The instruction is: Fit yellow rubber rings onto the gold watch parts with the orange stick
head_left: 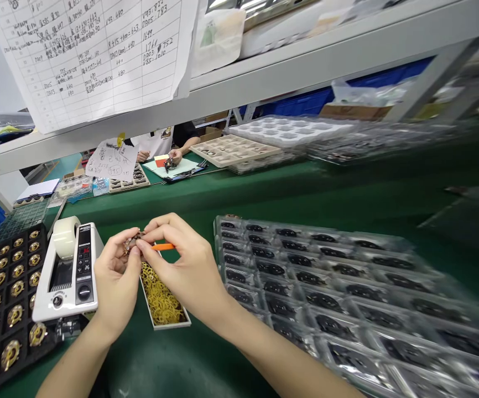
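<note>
My left hand [117, 282] is closed around a small shiny round metal part [130, 243], its fingertips pinching the edge. My right hand [185, 260] meets it there, thumb and fingers pressed together at the same part. Out of the right hand's grip sticks an orange stick-like tool [163, 246]; its tip is hidden by the fingers. Below the hands lies a white box [172, 326] filled with thin yellow rings [160, 301]. Fingers cover much of the metal part, so its exact kind cannot be made out.
A white tape dispenser [67, 271] stands left of my hands, beside a black tray [3, 298] of gold round parts. Clear plastic trays [306, 265] with dark parts spread to the right. A shelf beam [223, 83] crosses above. Across the bench, another person's hand [176, 157] holds something small.
</note>
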The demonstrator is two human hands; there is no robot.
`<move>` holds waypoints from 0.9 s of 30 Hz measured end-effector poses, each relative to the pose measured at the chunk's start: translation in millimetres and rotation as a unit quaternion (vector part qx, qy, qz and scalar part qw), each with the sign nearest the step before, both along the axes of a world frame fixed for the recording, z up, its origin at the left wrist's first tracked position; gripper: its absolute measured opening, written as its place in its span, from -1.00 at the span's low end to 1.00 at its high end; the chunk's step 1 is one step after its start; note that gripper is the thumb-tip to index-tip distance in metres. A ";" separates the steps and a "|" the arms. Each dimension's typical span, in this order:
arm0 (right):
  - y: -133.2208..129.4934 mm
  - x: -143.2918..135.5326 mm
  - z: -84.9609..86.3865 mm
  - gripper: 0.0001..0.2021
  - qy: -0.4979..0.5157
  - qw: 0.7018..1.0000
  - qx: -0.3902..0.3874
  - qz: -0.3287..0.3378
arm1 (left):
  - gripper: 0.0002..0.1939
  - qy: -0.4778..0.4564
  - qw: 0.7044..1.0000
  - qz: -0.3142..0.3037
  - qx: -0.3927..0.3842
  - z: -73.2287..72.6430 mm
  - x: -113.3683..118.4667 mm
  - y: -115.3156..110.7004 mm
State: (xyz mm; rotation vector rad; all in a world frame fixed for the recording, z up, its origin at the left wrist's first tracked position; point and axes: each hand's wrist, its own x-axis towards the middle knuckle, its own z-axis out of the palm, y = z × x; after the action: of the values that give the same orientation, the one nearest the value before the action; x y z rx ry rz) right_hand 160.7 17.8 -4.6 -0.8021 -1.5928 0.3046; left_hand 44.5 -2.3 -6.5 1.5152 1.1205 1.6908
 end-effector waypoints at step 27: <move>-3.6 20.2 12.3 -0.88 -0.062 0.964 0.250 -0.068 | -0.89 0.102 0.994 0.023 -0.032 21.1 -24.2 6.9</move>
State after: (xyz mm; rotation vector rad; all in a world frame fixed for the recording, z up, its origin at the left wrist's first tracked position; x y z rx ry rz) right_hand 180.9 14.2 7.7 -0.5373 -1.6257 -0.2478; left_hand 20.3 4.6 14.6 1.6623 1.3104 1.5404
